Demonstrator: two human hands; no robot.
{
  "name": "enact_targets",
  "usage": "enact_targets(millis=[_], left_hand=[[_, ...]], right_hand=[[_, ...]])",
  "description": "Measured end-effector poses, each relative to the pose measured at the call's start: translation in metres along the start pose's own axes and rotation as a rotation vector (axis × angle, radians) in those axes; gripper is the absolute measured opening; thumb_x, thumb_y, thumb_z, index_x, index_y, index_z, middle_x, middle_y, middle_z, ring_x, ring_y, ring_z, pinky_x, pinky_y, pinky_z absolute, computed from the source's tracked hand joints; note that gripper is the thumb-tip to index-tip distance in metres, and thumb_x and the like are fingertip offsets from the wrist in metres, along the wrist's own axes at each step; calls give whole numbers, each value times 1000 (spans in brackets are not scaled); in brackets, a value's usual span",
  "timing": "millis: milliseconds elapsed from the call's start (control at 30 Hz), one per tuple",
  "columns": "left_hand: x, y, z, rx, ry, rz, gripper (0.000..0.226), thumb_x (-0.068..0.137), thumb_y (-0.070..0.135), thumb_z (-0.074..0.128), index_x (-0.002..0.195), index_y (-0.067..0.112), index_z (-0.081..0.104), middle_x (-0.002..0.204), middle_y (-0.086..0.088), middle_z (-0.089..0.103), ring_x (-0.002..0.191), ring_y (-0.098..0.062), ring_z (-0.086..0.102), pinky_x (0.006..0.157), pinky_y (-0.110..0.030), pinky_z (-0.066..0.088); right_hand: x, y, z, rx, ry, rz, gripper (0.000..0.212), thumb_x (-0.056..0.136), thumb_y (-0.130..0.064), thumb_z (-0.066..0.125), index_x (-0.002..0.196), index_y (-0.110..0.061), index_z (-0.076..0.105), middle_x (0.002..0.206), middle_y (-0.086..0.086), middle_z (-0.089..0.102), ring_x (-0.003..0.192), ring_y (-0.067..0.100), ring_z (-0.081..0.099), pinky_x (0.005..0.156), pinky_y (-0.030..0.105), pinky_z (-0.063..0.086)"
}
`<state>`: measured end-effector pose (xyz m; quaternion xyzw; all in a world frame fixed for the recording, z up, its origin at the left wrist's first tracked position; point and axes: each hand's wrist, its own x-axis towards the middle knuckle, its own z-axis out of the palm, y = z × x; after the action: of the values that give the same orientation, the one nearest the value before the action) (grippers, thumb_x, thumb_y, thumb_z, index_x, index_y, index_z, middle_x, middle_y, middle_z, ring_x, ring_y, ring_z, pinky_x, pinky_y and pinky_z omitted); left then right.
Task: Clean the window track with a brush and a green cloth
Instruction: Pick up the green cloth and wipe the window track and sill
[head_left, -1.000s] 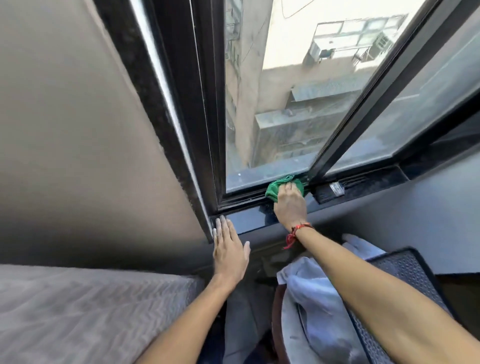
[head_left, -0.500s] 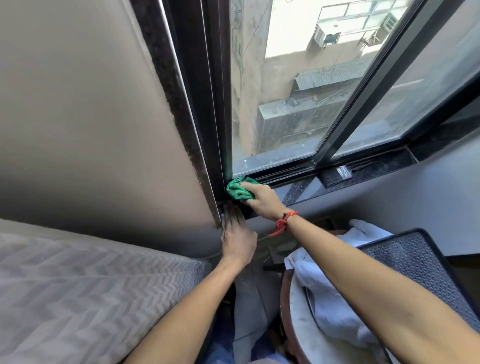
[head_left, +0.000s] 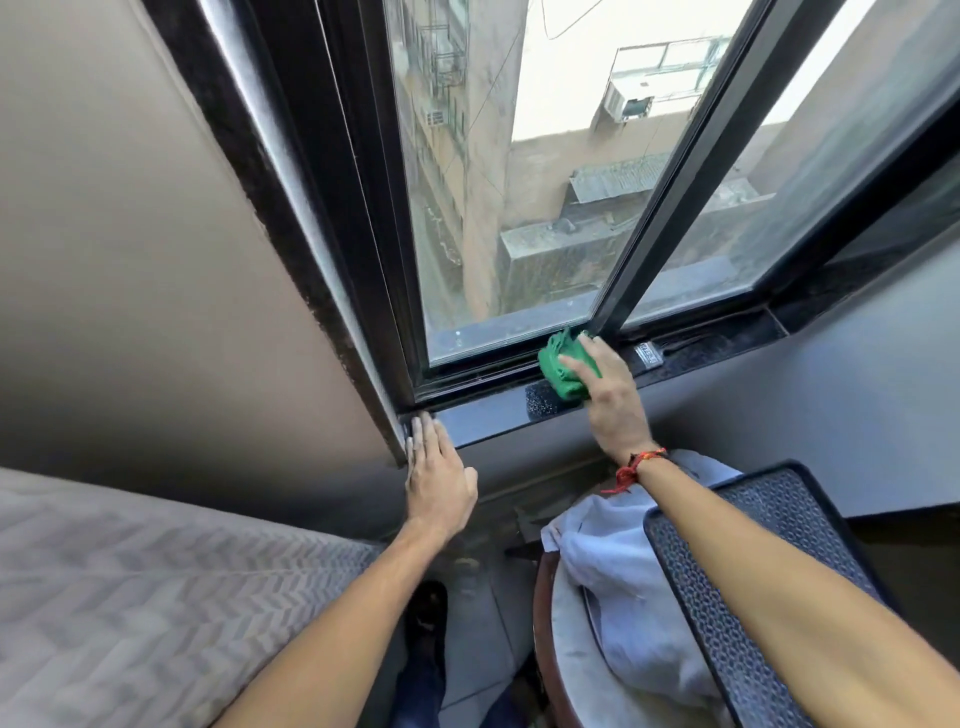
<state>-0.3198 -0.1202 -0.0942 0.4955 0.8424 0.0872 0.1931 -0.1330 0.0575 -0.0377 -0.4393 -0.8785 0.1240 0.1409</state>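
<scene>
Your left hand (head_left: 439, 475) lies flat at about seven o'clock in the view, palm down with fingers together and extended, its fingertips on the left end of the window sill (head_left: 483, 418), right by the corner where the frame meets the wall. That grip holds nothing; it looks like a brace for your weight.

Moving right, the window track (head_left: 478, 376) runs along the foot of the glass, dark and narrow, from the corner toward the upright bar (head_left: 670, 197) between the panes. The stretch between your hands lies bare, and you cannot tell from here how clean it is.

At roughly five o'clock of centre, your right hand (head_left: 605, 387) has its grip clamped on the green cloth (head_left: 561, 366), which is bunched and pressed down at the track's edge, just left of the foot of the upright bar. A red thread band (head_left: 636, 467) sits at that wrist.

Further right, toward three o'clock, a brush (head_left: 685, 351) lies on the sill, well clear of both hands.

You appear to be in the wiping step, with the brush set aside. The next move likely calls for keeping the cloth pushed into the groove and drawing it along the track, with pressure from your fingertips, while your left hand holds you steady.
</scene>
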Motion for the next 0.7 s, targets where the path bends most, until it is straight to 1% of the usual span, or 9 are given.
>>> enact_targets(millis=[67,100,167,333,433,533,600,667,700], left_hand=[[0,-1,1,2,6,3,83,88,21,48,155,-9,8,166,-28,2,155,-36,-1,128,-46,3],[0,-2,1,5,6,4,83,88,20,47,155,-10,8,166,-28,3,155,-36,-1,128,-46,3],[0,-2,2,3,9,4,81,88,17,47,155,-10,9,166,-28,4,155,-36,0,128,-46,4],[0,0,0,-43,11,-3,81,87,12,47,155,-10,8,166,-27,4,156,-35,0,128,-45,4],[1,0,-5,-78,15,-7,76,89,8,45,155,-9,10,166,-26,6,156,-35,2,128,-44,4],[4,3,-16,-163,60,-12,71,92,2,42,155,-8,12,165,-27,11,156,-35,5,127,-43,6],[4,7,-23,-194,146,21,68,91,-1,39,155,-7,15,165,-26,14,156,-34,7,127,-45,9],[2,17,-24,-166,218,115,70,89,-1,39,155,-7,16,165,-26,15,156,-34,8,127,-46,12],[1,24,-22,-151,210,171,72,88,1,41,155,-7,15,165,-26,14,156,-34,7,127,-47,12]], right_hand=[[-10,1,14,-57,-276,-21,75,79,2,58,149,-24,46,164,14,26,155,30,20,128,50,16],[-14,3,19,-72,-363,-25,80,78,-6,61,152,-27,39,165,12,21,156,29,15,128,51,13],[-16,7,24,-104,-403,-47,89,72,-16,62,154,-30,32,166,9,17,157,27,10,128,53,9],[-12,2,25,-77,-422,-50,97,61,-16,63,152,-28,31,166,9,17,158,26,8,130,48,5],[-14,-40,46,-34,-477,-185,95,60,-16,63,150,-24,34,165,8,21,157,26,11,130,47,3],[-15,-87,71,99,-530,-254,94,61,-8,61,150,-17,34,163,8,26,157,23,13,129,48,4],[-9,-94,68,244,-597,-204,93,61,-1,57,150,-12,32,161,11,31,156,25,16,129,47,8],[1,-85,52,576,-695,-60,91,61,9,45,150,-4,31,157,17,36,152,27,27,127,43,20],[6,-79,44,777,-694,46,91,60,17,39,149,0,30,157,19,37,151,24,30,123,39,27]])
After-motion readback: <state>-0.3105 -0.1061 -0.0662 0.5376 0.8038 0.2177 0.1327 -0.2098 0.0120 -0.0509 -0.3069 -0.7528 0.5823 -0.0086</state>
